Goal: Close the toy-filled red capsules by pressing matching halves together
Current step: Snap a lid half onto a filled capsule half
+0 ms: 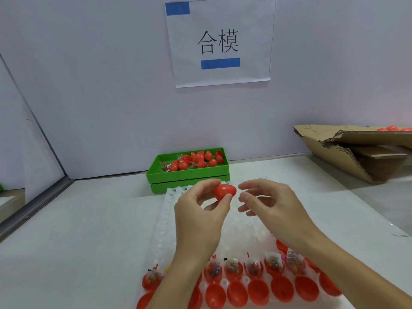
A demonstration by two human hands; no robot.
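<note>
While the white holder tray (169, 217) is lying under your arms, its near rows are carrying open red halves (258, 292) and toy-filled ones (233, 267). Your left hand (198, 215) is pinching a closed red capsule (225, 191) between thumb and fingertips; your right hand (270, 204) is hovering just beside it, fingers relaxed, holding nothing.

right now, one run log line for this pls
left hand: pinches closed red capsule | right hand: open, apart | white tray: filled halves wait

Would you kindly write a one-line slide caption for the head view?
Left hand pinches a closed red capsule above the white tray; right hand hovers open beside it.
</note>
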